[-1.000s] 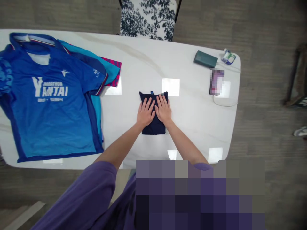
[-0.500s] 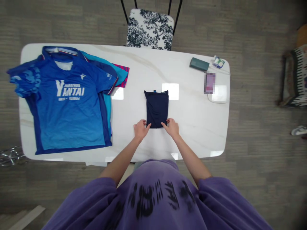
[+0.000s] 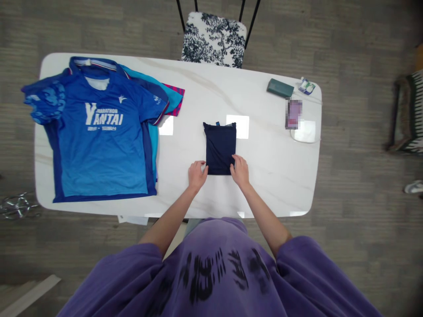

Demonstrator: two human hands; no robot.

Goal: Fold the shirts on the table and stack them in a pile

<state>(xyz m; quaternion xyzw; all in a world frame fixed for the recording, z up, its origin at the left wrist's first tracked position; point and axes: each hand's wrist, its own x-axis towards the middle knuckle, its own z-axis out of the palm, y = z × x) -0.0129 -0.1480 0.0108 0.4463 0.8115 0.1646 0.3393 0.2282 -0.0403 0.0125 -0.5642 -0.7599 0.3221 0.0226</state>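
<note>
A dark navy garment (image 3: 220,147) lies on the table, folded into a small, nearly square packet. Light creases cross its front, and a bit of blue shows at its top edge. My left hand (image 3: 197,174) rests at its lower left corner, with thumb and fingers apart against the edge. On the opposite side my right hand (image 3: 240,170) touches the lower right edge, its thumb and forefinger spread and no fabric visibly pinched.
To the left, a blue short-sleeved sports shirt (image 3: 105,154) lies spread over other shirts. A dark green case (image 3: 280,88), a small packet (image 3: 307,86), a blurred purple phone-like item (image 3: 294,113) and a white cable are at right. A patterned chair (image 3: 214,39) stands beyond the white table (image 3: 280,176).
The view has shifted slightly, so the table things sit a little further right. My right hand has slid up the garment's right edge; both thumbs have drawn back from its front.
</note>
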